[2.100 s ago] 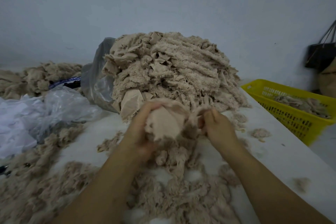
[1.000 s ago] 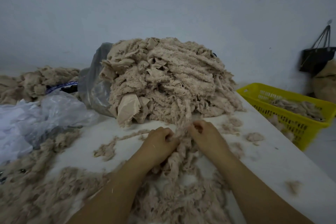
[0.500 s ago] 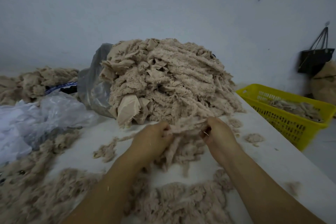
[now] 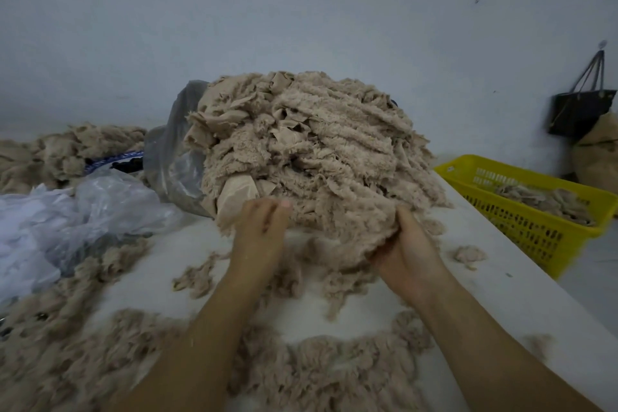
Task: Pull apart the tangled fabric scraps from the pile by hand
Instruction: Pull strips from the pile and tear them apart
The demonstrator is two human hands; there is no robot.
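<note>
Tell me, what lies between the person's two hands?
In the head view, the lower front of the scrap pile fills the gap between the left hand and the right hand, which grips it.

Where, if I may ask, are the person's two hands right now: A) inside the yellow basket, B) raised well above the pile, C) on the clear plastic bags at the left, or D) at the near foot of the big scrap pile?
D: the left hand and the right hand both touch the near lower edge of the big scrap pile, which sits on the white table.
</note>
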